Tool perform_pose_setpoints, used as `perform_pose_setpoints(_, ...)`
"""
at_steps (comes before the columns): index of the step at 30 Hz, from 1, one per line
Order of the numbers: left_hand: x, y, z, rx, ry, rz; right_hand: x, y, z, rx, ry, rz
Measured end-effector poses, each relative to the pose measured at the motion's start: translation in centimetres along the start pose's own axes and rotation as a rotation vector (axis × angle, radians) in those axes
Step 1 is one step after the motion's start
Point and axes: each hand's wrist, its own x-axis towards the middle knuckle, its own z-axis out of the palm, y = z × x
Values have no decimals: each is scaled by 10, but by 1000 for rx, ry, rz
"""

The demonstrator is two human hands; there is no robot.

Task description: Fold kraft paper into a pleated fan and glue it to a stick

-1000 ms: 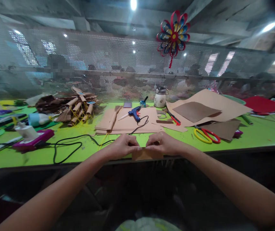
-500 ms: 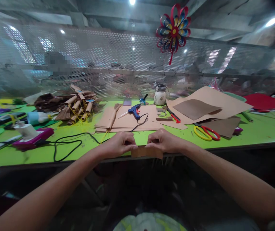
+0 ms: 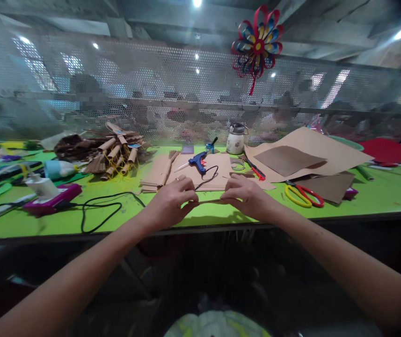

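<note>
Forearms (image 3: 91,269) bare; patterned garment (image 3: 217,326) below.
Cloth pale, yellow-green blotches; shows as rounded patch, lower edge of view.

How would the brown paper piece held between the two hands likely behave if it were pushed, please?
The brown paper piece is probably light, as its edge looks thin. It may resist a gentle push, spanning nearly straight between the left hand and the right hand, but would likely crease under more.
</note>
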Motion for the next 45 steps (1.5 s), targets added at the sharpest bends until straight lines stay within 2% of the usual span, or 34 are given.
perform_pose_setpoints(3,-11,9,13,170,-39,55,-13,-5,18,-150,-16,-82)
perform_pose_setpoints(8,-22,19,44,229,-142,26,-43,-2,49,-231,-71,-126)
perform_pose_setpoints(13,-17,19,58,225,-173,84,-51,2,51,-207,-43,-105)
perform_pose_setpoints(20,-14,21,64,151,-141,29,-44,-2,57,-56,-11,13)
perform_pose_setpoints(26,-11,20,64,6,-181,-87,-43,-1,56,152,-27,126)
perform_pose_setpoints(30,-7,18,60,-158,-232,-191,-41,4,46,292,-99,190)
perform_pose_setpoints(33,-5,14,58,-218,-263,-225,-37,7,39,310,-161,217)
perform_pose_setpoints(38,-4,4,52,-262,-330,-257,-28,13,31,343,-294,326)
perform_pose_setpoints(41,-3,0,49,-262,-373,-249,-23,16,28,371,-364,329)
perform_pose_setpoints(45,-1,-1,47,-245,-386,-217,-19,16,26,375,-397,336)
